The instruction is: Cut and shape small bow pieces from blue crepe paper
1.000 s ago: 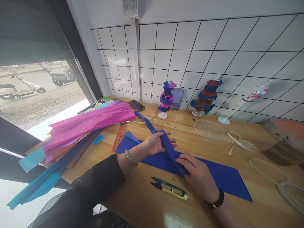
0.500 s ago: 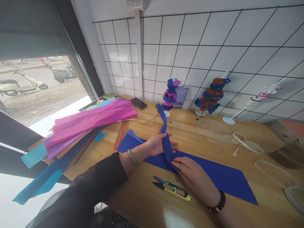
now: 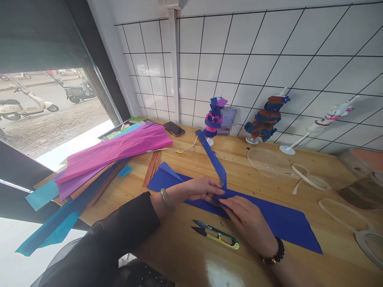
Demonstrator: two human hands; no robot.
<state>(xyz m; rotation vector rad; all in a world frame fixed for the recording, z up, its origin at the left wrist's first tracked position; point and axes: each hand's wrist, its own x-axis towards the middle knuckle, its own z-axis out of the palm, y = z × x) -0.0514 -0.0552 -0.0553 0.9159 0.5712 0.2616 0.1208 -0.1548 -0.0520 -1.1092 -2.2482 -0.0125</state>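
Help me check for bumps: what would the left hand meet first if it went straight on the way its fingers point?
Probably the right hand, just ahead of the left hand. Depth is unclear, though: it might pass above, over the blue sheet.

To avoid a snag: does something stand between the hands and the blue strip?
Nothing visible: the left hand and right hand are at the near part of the strip. The scissors lie to one side.

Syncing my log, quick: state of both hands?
Left hand: closed, holding the blue strip.
Right hand: closed, fingertips pinching the same blue strip.
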